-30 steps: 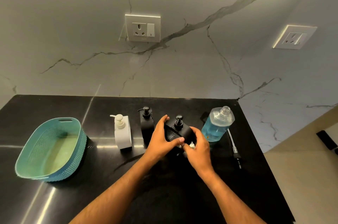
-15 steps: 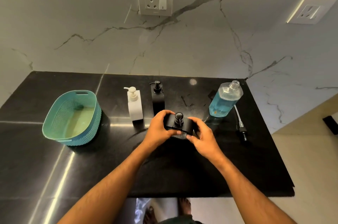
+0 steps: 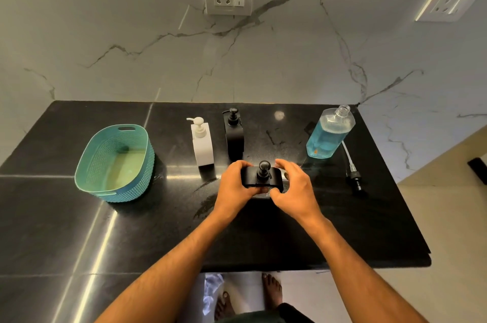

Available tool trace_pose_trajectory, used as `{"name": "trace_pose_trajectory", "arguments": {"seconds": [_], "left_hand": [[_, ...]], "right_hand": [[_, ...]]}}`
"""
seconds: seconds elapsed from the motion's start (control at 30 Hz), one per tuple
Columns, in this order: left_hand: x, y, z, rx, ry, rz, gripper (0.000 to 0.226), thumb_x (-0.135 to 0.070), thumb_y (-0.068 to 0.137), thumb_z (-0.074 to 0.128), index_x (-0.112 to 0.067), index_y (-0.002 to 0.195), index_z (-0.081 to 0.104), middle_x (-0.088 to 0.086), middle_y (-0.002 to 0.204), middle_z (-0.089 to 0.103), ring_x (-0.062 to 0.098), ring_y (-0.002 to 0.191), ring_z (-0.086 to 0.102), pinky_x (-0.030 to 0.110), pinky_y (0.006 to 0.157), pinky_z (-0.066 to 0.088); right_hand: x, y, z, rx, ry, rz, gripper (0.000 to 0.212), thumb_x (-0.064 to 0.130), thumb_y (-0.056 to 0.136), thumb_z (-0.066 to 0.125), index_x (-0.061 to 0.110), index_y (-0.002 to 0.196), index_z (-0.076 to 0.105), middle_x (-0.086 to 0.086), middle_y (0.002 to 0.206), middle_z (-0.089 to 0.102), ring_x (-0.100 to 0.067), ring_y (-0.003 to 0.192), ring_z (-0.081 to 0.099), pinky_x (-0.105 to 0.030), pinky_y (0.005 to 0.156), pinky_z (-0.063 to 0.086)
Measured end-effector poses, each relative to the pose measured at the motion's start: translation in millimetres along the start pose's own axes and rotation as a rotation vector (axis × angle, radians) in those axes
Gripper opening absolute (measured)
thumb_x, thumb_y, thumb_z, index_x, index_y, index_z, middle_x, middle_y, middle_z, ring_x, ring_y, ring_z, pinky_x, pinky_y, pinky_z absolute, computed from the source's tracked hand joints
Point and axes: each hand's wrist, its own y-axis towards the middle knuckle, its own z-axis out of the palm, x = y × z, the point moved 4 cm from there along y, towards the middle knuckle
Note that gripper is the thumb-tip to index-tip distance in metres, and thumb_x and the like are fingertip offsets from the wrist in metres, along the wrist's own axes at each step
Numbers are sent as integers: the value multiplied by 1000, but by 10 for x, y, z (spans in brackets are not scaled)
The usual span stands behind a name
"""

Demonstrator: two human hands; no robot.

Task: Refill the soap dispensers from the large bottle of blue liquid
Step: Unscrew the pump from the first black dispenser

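A black square soap dispenser (image 3: 259,177) with a round pump head stands on the black counter (image 3: 158,230) in the middle. My left hand (image 3: 234,187) grips its left side, fingers curled over the top edge. My right hand (image 3: 295,187) cups its right side, thumb at the front lower corner and fingers arched above the top. Behind stand a white pump dispenser (image 3: 202,142) and a taller black pump dispenser (image 3: 233,133). The large clear bottle of blue liquid (image 3: 328,134) stands uncapped at the back right, about two-thirds full.
A teal plastic basket (image 3: 116,164) sits on the counter's left. The big bottle's pump with its tube (image 3: 351,167) lies flat right of the bottle. Wet smears mark the counter near my left wrist. The counter's front and right edges drop to a tiled floor.
My hands have drawn the black square dispenser toward me, away from the bottle and the other dispensers. My view has tilted down, so the counter's front edge and my feet show.
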Motion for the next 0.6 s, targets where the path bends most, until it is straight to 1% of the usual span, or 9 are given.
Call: {"name": "trace_pose_trajectory", "arguments": {"seconds": [0.1, 0.17, 0.2, 0.27, 0.3, 0.43, 0.53, 0.57, 0.6], "left_hand": [[-4, -2, -8, -8, 26, 24, 51, -27, 68, 89, -21, 109, 61, -5, 105, 64, 7, 95, 61, 30, 83, 55], [3, 13, -8, 7, 51, 33, 49, -21, 71, 87, -20, 113, 60, -4, 107, 64, 8, 96, 61, 28, 83, 55], [1, 23, -6, 21, 63, 39, 50, -20, 72, 86, -20, 115, 60, -5, 109, 63, 8, 97, 61, 26, 84, 54], [-16, 44, 3, 52, 77, 61, 51, -19, 73, 86, -19, 117, 60, -6, 110, 63, 7, 98, 60, 22, 84, 51], [-23, 56, 6, 64, 78, 73, 49, -19, 73, 85, -19, 116, 61, -7, 109, 63, 6, 98, 60, 21, 84, 50], [-2, 74, -9, 89, 80, 87, 48, -17, 71, 86, -21, 114, 64, -8, 107, 65, 5, 96, 60, 18, 83, 46], [24, 81, -21, 98, 76, 101, 49, -20, 70, 87, -22, 114, 66, -8, 106, 67, 6, 96, 61, 22, 83, 50], [27, 83, -22, 98, 73, 107, 49, -20, 70, 88, -22, 114, 66, -7, 106, 67, 7, 95, 61, 24, 83, 51], [29, 85, -22, 95, 66, 111, 48, -20, 70, 87, -21, 114, 66, -7, 106, 67, 7, 95, 62, 26, 84, 52]], "right_hand": [[229, 11, -52, -124, -137, -91, 62, 35, 74, 77, 10, 128, 61, -1, 117, 64, -16, 109, 57, -32, 95, 50], [346, 57, -43, -142, -230, -111, 57, 47, 75, 78, 13, 117, 64, 1, 108, 64, -15, 99, 57, -29, 86, 50], [388, 86, -29, -131, -291, -120, 52, 50, 75, 78, 14, 110, 65, 0, 102, 63, -15, 94, 57, -29, 81, 50], [444, 145, 7, -89, -399, -126, 41, 48, 79, 77, 13, 97, 64, -2, 94, 61, -18, 86, 58, -31, 74, 50], [461, 169, 24, -69, -426, -123, 38, 45, 81, 77, 12, 94, 62, -4, 92, 62, -21, 84, 60, -32, 73, 50], [521, 223, 50, 5, -427, -126, 25, 30, 83, 73, 9, 88, 60, -6, 89, 61, -23, 82, 60, -33, 72, 50], [542, 277, 32, 72, -387, -111, 21, 20, 75, 72, 7, 90, 65, -6, 90, 60, -23, 83, 60, -34, 75, 51], [544, 295, 34, 101, -379, -99, 24, 19, 73, 72, 8, 93, 66, -5, 91, 61, -22, 86, 60, -34, 76, 52], [550, 304, 42, 124, -386, -87, 29, 23, 72, 74, 9, 96, 65, -4, 92, 61, -22, 87, 60, -34, 76, 52]]}}
